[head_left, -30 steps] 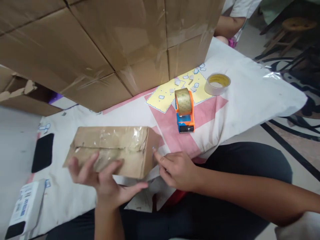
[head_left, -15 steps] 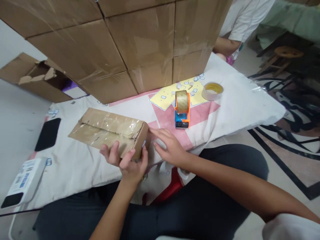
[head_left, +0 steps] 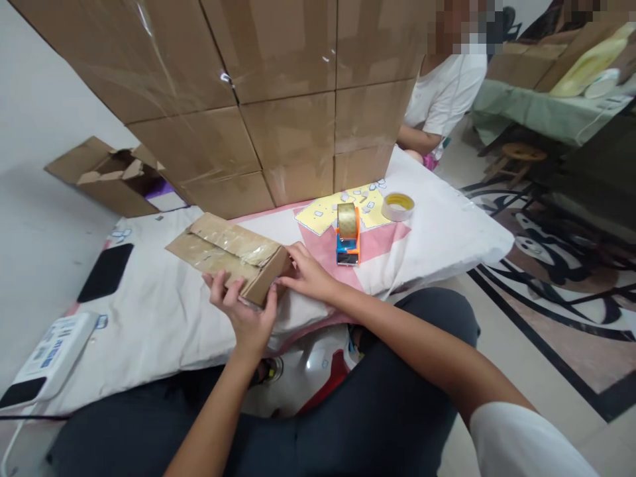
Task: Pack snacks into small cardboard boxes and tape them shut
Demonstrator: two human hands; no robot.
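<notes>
A brown cardboard box (head_left: pixel 233 252) with shiny clear tape along its top lies at a slant on the cloth-covered table. My left hand (head_left: pixel 243 308) grips its near right corner, fingers over the top edge and thumb at the end face. At that same right end, my right hand (head_left: pixel 308 275) has its fingers bent round the far corner and its thumb against the end face. The thumbs are close together there. To the right of the box stands an orange and blue tape dispenser (head_left: pixel 348 248) with a roll of tape in it.
Behind the box rises a tall stack of taped cartons (head_left: pixel 298 146). A loose tape roll (head_left: pixel 397 211) lies right of the dispenser. At the left are an open carton (head_left: pixel 112 189), a black phone (head_left: pixel 106 271) and a white power strip (head_left: pixel 59 351). Another person (head_left: pixel 437 99) sits beyond the stack.
My right hand has closed in on the box's right end, its thumb now against the end face. My left hand keeps its hold. The view has tilted up and turned right.
</notes>
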